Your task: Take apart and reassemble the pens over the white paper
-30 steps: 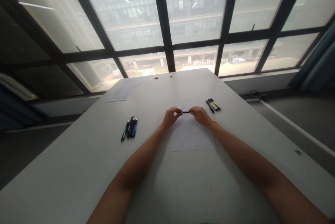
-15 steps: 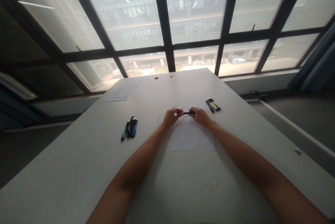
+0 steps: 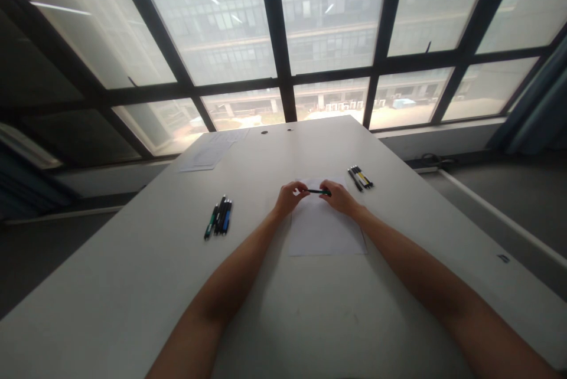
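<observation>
A dark pen (image 3: 316, 191) with some green on it lies crosswise between my two hands, over the top part of a white sheet of paper (image 3: 328, 229). My left hand (image 3: 290, 197) pinches its left end between thumb and fingertips. Around the right end, the fingers of my right hand (image 3: 338, 196) are closed and hide part of it. To the left of the paper rests a group of pens (image 3: 218, 218), dark with green and blue parts. Just beyond my right hand lie several more pens (image 3: 361, 178), dark, white and yellow.
The white table (image 3: 133, 267) reaches toward the windows. Printed sheets (image 3: 206, 156) lie at its far left. Two small round spots, one of them a dark disc (image 3: 264, 132), show near the far edge. A small dark mark (image 3: 504, 258) is near the right edge.
My hands stay nearly in place. The pen has tilted slightly, its right end a little lower, and my left fingertips have shifted a touch to the left.
</observation>
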`<state>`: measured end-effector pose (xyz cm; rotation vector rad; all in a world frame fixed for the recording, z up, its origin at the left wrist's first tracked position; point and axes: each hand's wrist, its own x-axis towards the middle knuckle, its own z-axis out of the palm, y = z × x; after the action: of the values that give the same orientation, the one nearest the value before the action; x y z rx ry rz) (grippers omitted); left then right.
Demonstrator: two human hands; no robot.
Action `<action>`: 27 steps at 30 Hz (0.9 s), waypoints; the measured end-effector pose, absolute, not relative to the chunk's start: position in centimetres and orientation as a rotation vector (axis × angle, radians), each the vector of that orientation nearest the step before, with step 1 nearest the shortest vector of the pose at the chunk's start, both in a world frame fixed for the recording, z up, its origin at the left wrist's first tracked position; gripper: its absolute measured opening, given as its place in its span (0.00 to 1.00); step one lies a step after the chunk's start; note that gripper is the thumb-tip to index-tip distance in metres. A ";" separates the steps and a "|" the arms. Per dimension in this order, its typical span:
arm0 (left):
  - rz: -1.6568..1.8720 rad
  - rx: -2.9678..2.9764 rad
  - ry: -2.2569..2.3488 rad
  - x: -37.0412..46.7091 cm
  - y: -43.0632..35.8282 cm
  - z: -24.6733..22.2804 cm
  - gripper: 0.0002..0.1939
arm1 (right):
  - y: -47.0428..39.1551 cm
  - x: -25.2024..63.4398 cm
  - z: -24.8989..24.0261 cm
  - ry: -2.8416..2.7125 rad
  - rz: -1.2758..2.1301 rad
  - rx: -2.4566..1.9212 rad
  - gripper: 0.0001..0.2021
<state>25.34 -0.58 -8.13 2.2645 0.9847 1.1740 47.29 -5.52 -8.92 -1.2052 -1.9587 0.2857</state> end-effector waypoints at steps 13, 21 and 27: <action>1.167 2.236 0.998 25.3 -0.6 -8.1 0.11 | -5.4 47.3 -9.2 -2.016 0.300 -1.256 0.07; 1.166 2.200 0.975 25.2 -0.6 -7.9 0.12 | -5.6 47.3 -8.9 -1.924 0.304 -1.269 0.02; 1.194 2.185 0.931 25.2 -0.8 -7.6 0.11 | -5.5 47.3 -9.1 -1.958 0.253 -1.317 0.02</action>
<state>25.17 -0.80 -7.63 2.1848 0.9307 1.1936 47.35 -5.50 -9.11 -1.3165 -1.9583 0.2534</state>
